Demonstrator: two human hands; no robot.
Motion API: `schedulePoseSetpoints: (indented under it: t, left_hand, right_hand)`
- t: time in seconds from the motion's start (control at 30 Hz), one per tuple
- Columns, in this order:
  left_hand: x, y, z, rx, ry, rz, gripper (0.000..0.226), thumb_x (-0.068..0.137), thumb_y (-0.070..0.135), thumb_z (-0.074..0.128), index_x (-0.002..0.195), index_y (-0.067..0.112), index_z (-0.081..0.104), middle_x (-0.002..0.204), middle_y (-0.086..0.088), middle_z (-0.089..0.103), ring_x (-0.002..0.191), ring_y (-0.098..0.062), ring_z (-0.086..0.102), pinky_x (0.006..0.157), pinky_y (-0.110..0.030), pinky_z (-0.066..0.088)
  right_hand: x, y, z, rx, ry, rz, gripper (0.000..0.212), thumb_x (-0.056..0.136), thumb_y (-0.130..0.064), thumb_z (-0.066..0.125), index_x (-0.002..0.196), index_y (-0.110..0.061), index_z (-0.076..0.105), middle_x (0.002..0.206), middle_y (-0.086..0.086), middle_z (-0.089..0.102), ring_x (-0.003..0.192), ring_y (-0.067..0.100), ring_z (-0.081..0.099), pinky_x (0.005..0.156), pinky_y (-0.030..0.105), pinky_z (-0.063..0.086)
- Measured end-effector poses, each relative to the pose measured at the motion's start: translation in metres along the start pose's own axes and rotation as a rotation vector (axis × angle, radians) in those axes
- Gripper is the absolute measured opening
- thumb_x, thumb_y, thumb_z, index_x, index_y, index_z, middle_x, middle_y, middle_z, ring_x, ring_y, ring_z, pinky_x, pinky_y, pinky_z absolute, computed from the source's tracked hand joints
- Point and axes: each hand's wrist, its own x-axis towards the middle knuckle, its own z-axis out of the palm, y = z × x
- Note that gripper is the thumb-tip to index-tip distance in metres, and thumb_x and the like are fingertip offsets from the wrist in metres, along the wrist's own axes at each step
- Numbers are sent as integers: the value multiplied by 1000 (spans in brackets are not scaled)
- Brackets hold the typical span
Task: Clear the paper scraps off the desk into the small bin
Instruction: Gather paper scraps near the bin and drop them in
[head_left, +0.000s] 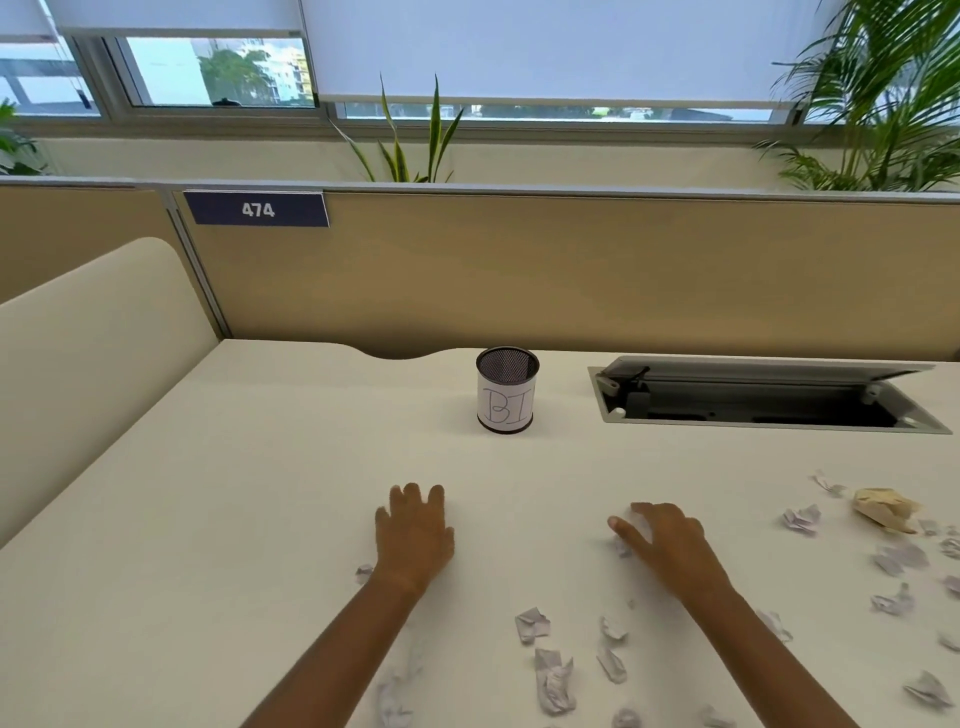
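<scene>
A small black mesh bin (506, 389) with a white paper label stands upright at the middle back of the cream desk (260, 467). My left hand (414, 535) lies palm down on the desk in front of the bin, fingers fairly straight, holding nothing. My right hand (660, 538) is to its right, its fingers and thumb curled round a white paper scrap (638, 525). Several crumpled white scraps lie near the front edge, such as one (531, 623) between my forearms and one (553, 683) below it. More scraps (802, 517) are scattered at the right.
A crumpled tan paper ball (883, 509) lies at the right. An open cable hatch (769, 397) is sunk into the desk at the back right. A tan partition (519, 270) closes the back, a cream side panel (93, 353) the left.
</scene>
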Motion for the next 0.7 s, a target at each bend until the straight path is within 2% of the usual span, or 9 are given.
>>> schedulePoseSetpoints:
  t: [0.13, 0.27, 0.33, 0.47, 0.53, 0.63, 0.7]
  left_hand:
    - [-14, -16, -7, -63, -49, -60, 42, 99, 26, 39, 140, 19, 35, 140, -10, 37, 129, -25, 38, 101, -33, 40]
    - [-23, -28, -5, -200, -79, -118, 34, 97, 14, 43, 131, 17, 47, 134, -11, 40, 125, -26, 43, 98, -30, 43]
    - [-28, -31, -3, -295, -76, -134, 32, 95, 7, 44, 125, 14, 51, 130, -12, 42, 120, -26, 47, 93, -30, 45]
    - [-37, -30, 4, -458, -36, -120, 34, 89, -8, 39, 113, 5, 59, 119, -14, 47, 104, -27, 52, 89, -31, 47]
    - [-41, -27, 8, -525, -16, -90, 36, 87, -12, 36, 108, 2, 62, 108, -13, 48, 107, -28, 55, 87, -29, 47]
    - [-42, -15, 12, -626, -3, -24, 36, 86, -14, 37, 103, 0, 66, 100, -10, 51, 104, -26, 59, 74, -17, 39]
    - [-40, -4, 12, -706, -19, 24, 34, 86, -13, 39, 103, -1, 67, 99, -11, 56, 92, -24, 58, 69, -17, 37]
  right_hand:
    - [-19, -26, 10, -15, -46, -82, 48, 93, -40, 48, 135, -19, 39, 134, 9, 48, 123, 27, 42, 102, 30, 33]
    - [-41, -44, 27, -101, 25, -200, 30, 96, -14, 40, 126, -15, 48, 125, 6, 51, 112, 23, 45, 87, 27, 43]
    - [-48, -50, 32, -91, 67, -230, 30, 94, -4, 36, 118, -13, 53, 119, 6, 54, 106, 21, 48, 82, 27, 45]
    - [-54, -57, 33, 85, 76, -227, 27, 93, -3, 40, 110, -7, 60, 112, 12, 59, 103, 23, 56, 85, 28, 45]
    - [-56, -61, 31, 156, 72, -208, 26, 91, -2, 43, 109, -6, 63, 112, 14, 61, 104, 24, 58, 86, 28, 44]
    - [-57, -65, 31, 221, 58, -186, 27, 90, 1, 45, 108, -5, 65, 113, 14, 63, 106, 25, 59, 89, 28, 44]
    - [-56, -67, 29, 259, 59, -179, 27, 89, 2, 47, 107, -4, 66, 113, 15, 65, 106, 26, 60, 89, 27, 44]
